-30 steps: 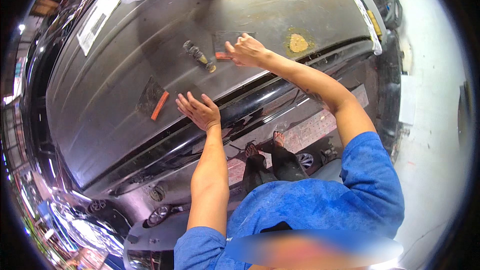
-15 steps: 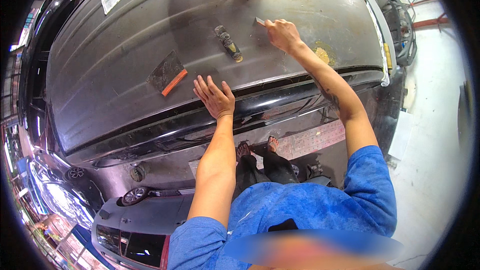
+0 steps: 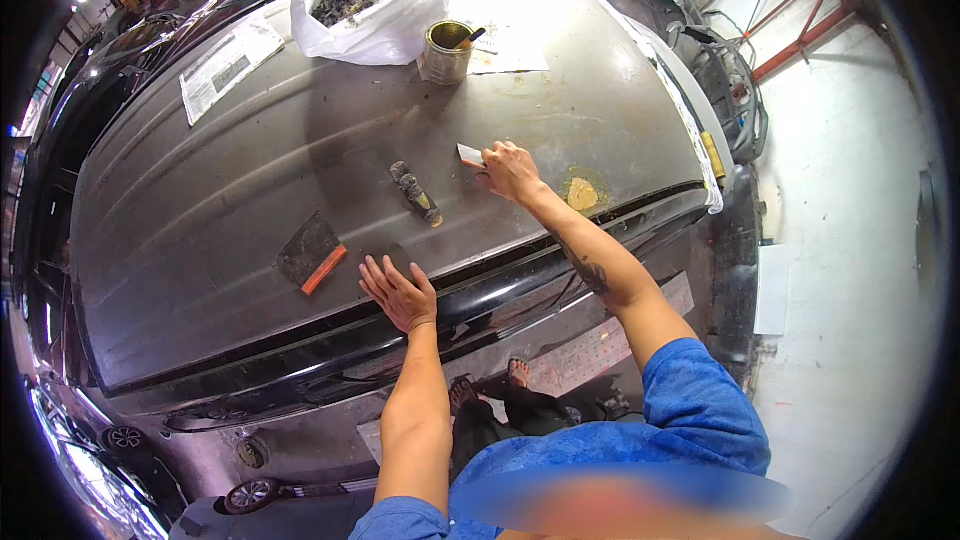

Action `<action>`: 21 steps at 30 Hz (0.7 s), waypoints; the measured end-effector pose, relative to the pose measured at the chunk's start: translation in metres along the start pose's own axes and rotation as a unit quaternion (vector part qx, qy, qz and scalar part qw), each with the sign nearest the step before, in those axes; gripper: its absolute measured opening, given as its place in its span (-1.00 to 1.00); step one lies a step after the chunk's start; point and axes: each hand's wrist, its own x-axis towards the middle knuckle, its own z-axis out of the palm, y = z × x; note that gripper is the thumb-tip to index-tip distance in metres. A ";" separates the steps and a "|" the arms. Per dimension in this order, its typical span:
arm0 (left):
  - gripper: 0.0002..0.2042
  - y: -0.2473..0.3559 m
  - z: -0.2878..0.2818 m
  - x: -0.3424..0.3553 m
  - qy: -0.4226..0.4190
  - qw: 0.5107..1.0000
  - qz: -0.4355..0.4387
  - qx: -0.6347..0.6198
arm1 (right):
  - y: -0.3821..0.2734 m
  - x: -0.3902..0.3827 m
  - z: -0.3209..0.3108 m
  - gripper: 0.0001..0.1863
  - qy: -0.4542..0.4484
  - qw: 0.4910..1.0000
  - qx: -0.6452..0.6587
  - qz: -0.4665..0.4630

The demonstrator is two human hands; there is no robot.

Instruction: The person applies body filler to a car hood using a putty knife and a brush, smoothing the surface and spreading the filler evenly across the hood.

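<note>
A dull grey car roof (image 3: 200, 260) spreads out before me. Flat on its near edge rests my left hand (image 3: 400, 295), open, with fingers stretched and nothing held. Farther in and to the right, my right hand (image 3: 512, 170) is shut on a small putty spreader (image 3: 468, 155) with a pale blade and an orange strip, low over the roof. Between the hands lies a dark, stained cylindrical object (image 3: 415, 195). Left of my left hand is a larger dark spreader (image 3: 312, 252) with an orange edge. Tan putty (image 3: 582, 194) sits on the roof beside my right forearm.
At the roof's far side stand an open metal can (image 3: 447, 65) with a stick-like tool in it and a white plastic bag (image 3: 330, 35) of dark scraps. Newspaper (image 3: 228, 68) lies at far left. A yellow roll (image 3: 712, 154) is at the right edge.
My view has tilted up, bringing the bag and the can's opening into sight. The spreader in my right hand now shows more of its blade face. My left hand stays on the roof edge.
</note>
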 end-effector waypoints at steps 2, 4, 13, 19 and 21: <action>-0.48 0.000 0.001 0.000 -0.003 1.000 -0.003 -0.002 | 0.001 0.002 -0.001 -0.68 -0.009 1.000 0.006 0.003; -0.47 0.000 0.000 0.000 -0.012 1.000 -0.008 0.000 | 0.004 0.004 -0.003 -0.65 -0.019 1.000 0.016 0.008; -0.48 0.002 -0.004 0.001 -0.014 1.000 -0.007 -0.009 | 0.009 0.008 -0.012 -0.62 -0.050 0.999 0.011 -0.001; -0.48 0.002 -0.003 0.001 -0.012 1.000 -0.002 -0.008 | 0.006 0.007 -0.009 -0.64 -0.048 0.999 0.008 0.007; -0.48 0.002 -0.002 0.001 -0.009 1.000 0.000 -0.009 | 0.006 0.006 -0.008 -0.64 -0.042 0.999 0.010 0.004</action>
